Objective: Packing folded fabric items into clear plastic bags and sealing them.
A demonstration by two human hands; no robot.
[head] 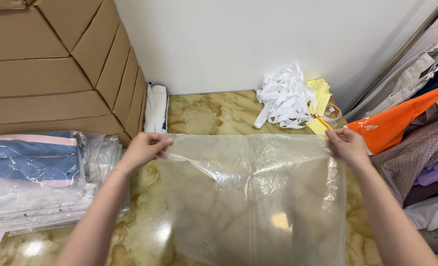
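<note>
Clear plastic bag [251,197] held spread over marbled surface [204,113], centre frame

Left hand [145,149] pinches bag's upper left corner, right hand [346,144] its upper right; bag looks empty, mouth shut; judged: opening step, next calls for parting the top layers; bagged garments [32,172] wait at left

One clear plastic bag [251,197], two hands [142,149] [348,145].

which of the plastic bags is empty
The clear bag held up between both hands; you see the tabletop through it. The bags stacked at left hold folded clothes.
</note>
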